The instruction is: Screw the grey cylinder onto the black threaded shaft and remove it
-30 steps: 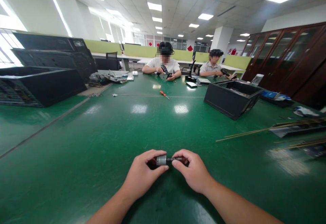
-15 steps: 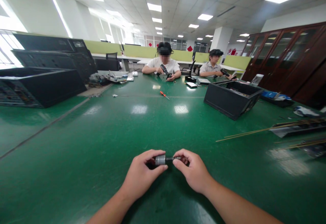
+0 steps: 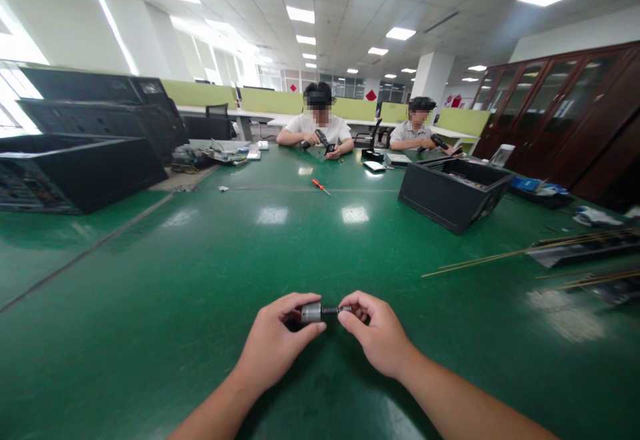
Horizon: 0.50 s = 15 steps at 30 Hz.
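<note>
Both hands hold one small part between them, a grey metal cylinder with a thin dark shaft (image 3: 312, 312), lying level. My left hand (image 3: 275, 340) is closed around the cylinder end, thumb below and fingers above. The far left end of the cylinder is partly hidden by that hand. My right hand (image 3: 377, 333) pinches the right end of the shaft between thumb and fingertips. What kind of part it is I cannot tell for sure. Both hands are just above the green table (image 3: 225, 260), near its front edge.
An orange-handled screwdriver (image 3: 318, 185) lies mid-table. A black case (image 3: 440, 193) stands to the right, with thin brass-coloured rods (image 3: 480, 261) nearer. Dark computer cases (image 3: 120, 173) are at left. Two people sit across, one (image 3: 317, 130) holding a power tool (image 3: 321, 139).
The whole view has shifted very slightly. Both hands keep the same hold on the grey cylinder and its shaft, with almost no movement.
</note>
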Tool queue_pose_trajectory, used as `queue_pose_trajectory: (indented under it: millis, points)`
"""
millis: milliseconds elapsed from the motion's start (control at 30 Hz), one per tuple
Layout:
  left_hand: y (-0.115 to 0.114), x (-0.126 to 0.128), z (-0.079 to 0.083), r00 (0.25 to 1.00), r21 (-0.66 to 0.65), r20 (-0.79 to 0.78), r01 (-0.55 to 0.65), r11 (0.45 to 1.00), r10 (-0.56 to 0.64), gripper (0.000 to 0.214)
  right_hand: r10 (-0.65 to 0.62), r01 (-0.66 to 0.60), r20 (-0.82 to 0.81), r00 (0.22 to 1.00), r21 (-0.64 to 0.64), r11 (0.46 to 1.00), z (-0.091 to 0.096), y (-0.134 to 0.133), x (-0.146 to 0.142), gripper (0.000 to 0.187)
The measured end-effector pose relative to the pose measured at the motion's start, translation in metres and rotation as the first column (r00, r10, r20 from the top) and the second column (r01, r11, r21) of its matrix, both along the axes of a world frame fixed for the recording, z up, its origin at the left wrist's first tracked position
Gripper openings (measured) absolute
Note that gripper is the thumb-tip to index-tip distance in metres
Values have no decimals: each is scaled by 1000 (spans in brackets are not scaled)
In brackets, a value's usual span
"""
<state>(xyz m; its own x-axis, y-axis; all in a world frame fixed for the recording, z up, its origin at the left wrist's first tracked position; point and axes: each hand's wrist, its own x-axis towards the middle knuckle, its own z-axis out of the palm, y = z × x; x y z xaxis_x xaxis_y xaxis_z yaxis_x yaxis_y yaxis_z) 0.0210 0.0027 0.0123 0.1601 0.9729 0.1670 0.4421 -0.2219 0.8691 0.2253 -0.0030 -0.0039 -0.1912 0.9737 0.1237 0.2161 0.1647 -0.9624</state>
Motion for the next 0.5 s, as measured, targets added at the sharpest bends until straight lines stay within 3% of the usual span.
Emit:
queue_pose_trajectory:
  millis: [500]
  points:
    - [0,0,3,1000,28,-5,-21,999,21,30,0,-1,-41,999,-19,1000,-1,1,0,16]
